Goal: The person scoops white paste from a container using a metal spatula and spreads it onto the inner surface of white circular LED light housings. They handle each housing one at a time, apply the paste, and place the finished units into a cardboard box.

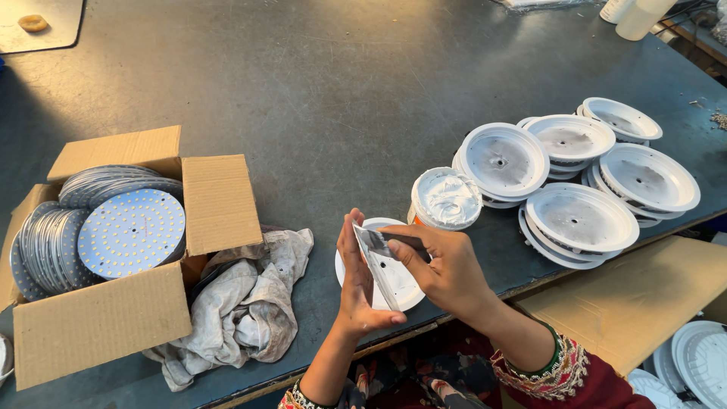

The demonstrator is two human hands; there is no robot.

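Dark grey and scuffed, the surface (341, 83) runs across the whole view, with a second cardboard sheet (636, 295) lying lower at the right. An open cardboard box (113, 310) at the left holds stacked round LED boards (130, 231), and a crumpled rag (250, 303) lies just beside it. At the right, white round housings (579, 216) sit in overlapping stacks, near a small open tub of white paste (447, 198).

Close to the front edge, the left hand (357, 280) steadies a round disc (381, 266) on edge, palm flat against its back and fingers wrapped under its rim. The right hand (447, 269) has its fingers closed on a thin dark spatula (405, 241), whose tip touches the disc's face. Another white housing (394, 291) lies flat directly beneath the hands.

To spread paste well, it seems wise to keep the disc braced, draw the spatula in even strokes and leave a thin, unbroken layer.
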